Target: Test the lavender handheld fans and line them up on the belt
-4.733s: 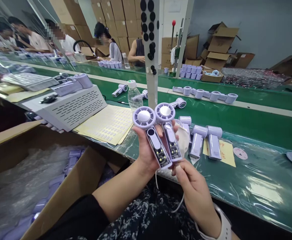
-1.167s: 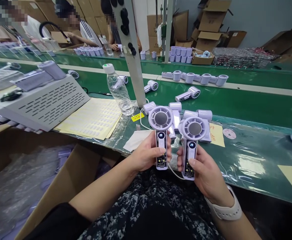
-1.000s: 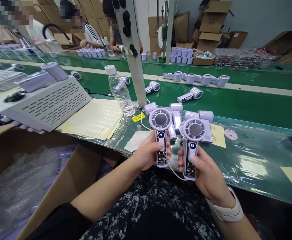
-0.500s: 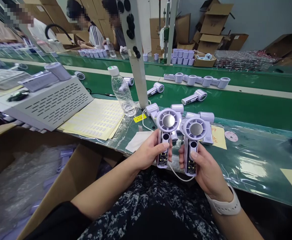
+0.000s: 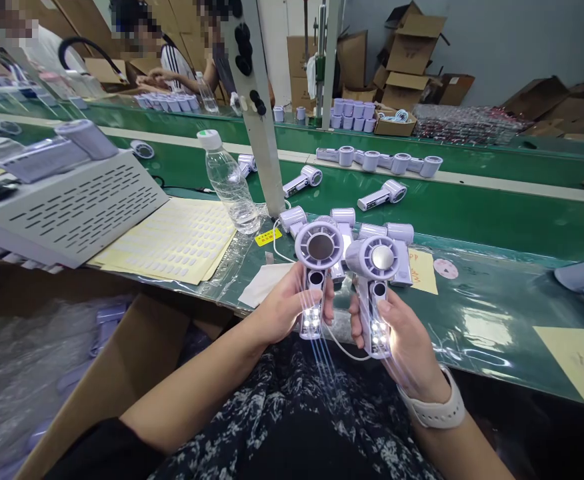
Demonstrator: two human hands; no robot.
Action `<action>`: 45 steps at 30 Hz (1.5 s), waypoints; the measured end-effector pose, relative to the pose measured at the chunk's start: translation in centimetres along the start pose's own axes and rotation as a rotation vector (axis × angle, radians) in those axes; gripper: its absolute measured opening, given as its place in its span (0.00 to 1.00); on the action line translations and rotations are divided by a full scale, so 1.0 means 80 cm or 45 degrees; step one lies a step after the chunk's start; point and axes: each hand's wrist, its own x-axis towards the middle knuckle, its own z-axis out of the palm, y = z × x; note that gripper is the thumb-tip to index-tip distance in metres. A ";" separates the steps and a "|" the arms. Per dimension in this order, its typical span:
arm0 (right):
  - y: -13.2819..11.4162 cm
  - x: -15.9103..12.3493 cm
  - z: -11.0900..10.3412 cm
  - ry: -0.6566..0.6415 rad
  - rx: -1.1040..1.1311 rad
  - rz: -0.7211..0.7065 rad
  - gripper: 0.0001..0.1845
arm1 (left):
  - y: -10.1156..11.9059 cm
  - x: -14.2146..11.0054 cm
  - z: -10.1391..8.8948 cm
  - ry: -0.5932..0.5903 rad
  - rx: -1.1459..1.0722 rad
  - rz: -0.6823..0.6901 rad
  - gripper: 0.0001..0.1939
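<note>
My left hand (image 5: 288, 304) is wrapped round the handle of a lilac handheld fan (image 5: 319, 248), thumb on its front below a dark round button. In my right hand (image 5: 412, 333) is a second lilac handheld fan (image 5: 378, 259), its head turned slightly to the right. Bright white lights glow on the lower handle of both fans. Just behind them, several lilac fans (image 5: 399, 233) lie in a cluster on the green bench (image 5: 492, 307), partly hidden by the held ones. A white cable (image 5: 345, 347) hangs between my hands.
A plastic bottle (image 5: 229, 187) stands left of a metal post (image 5: 267, 160). Sticker sheets (image 5: 172, 243) lie beside a slotted grey box (image 5: 82, 207). More fans (image 5: 385, 195) rest on the green conveyor (image 5: 472, 213). An open carton (image 5: 137, 367) is at lower left. People work across the line.
White lights have come on in both fan handles. The right fan's head has turned to the right. The view has shifted, so the surroundings appear further left.
</note>
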 end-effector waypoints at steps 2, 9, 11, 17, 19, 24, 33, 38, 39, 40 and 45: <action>0.001 0.000 -0.002 0.052 -0.015 -0.021 0.16 | -0.001 -0.001 0.001 0.027 0.053 0.004 0.21; 0.005 -0.002 -0.009 0.038 0.146 0.043 0.16 | -0.007 0.001 0.011 0.208 -0.016 -0.062 0.31; 0.003 -0.001 -0.009 0.064 0.226 0.114 0.22 | -0.010 0.003 0.011 0.189 -0.069 -0.082 0.28; -0.008 -0.007 0.008 0.137 0.301 0.186 0.23 | -0.008 -0.003 0.014 -0.001 -0.154 -0.068 0.21; -0.013 -0.012 0.015 0.119 0.316 0.155 0.21 | 0.000 -0.011 0.019 -0.020 -0.155 -0.054 0.20; -0.025 -0.023 0.021 0.054 0.248 0.031 0.13 | 0.022 -0.026 0.031 -0.024 -0.123 -0.004 0.19; -0.034 -0.011 0.032 0.112 0.210 0.043 0.20 | 0.024 -0.010 0.042 0.014 -0.378 -0.217 0.28; -0.037 -0.014 0.030 0.015 0.235 0.067 0.24 | 0.020 -0.009 0.037 0.026 -0.337 -0.154 0.26; -0.037 -0.015 0.029 0.000 0.231 0.060 0.25 | 0.020 -0.009 0.036 0.014 -0.340 -0.164 0.25; -0.038 -0.015 0.027 -0.008 0.226 0.047 0.25 | 0.020 -0.009 0.035 0.001 -0.347 -0.178 0.22; -0.038 -0.016 0.014 0.086 0.181 -0.108 0.15 | 0.024 -0.011 0.032 -0.024 -0.282 -0.120 0.18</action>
